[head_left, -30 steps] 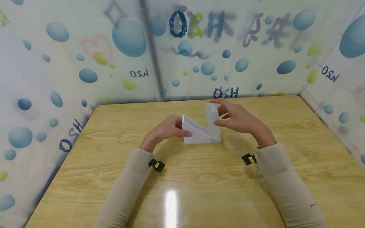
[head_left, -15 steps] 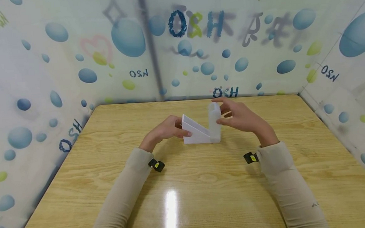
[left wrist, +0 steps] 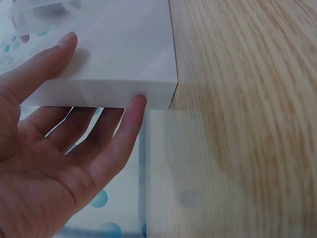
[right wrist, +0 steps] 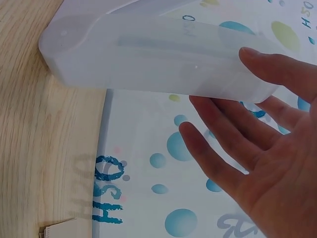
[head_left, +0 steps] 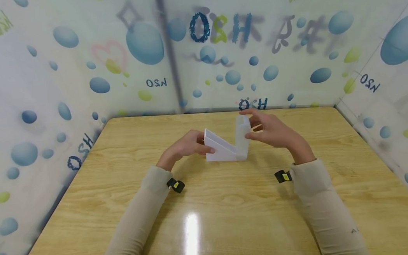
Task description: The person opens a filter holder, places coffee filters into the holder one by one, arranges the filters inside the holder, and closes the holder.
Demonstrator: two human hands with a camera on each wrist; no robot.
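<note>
A white wedge-shaped box (head_left: 221,151) stands on the table, its upper edge sloping down to the right. A frosted, translucent lid (head_left: 241,139) joins it at the lower right corner and stands almost upright, leaning slightly right. My left hand (head_left: 187,143) holds the box's tall left end. In the left wrist view the thumb lies on one broad face of the box (left wrist: 124,49) and the fingers reach under its narrow side. My right hand (head_left: 270,129) holds the lid's upper part between thumb and fingers. The right wrist view shows the thumb on the lid's (right wrist: 163,64) near face.
The wooden table (head_left: 230,219) ends at a back wall (head_left: 202,92) with printed blue and green drops, close behind the box. Similar side walls flank it. Small black devices (head_left: 176,185) sit at both wrists. A beige object (right wrist: 59,229) shows at the right wrist view's lower edge.
My right hand has moved a little to the right, swinging the top of the lid rightward, away from the box. The left hand and the box have stayed in place.
</note>
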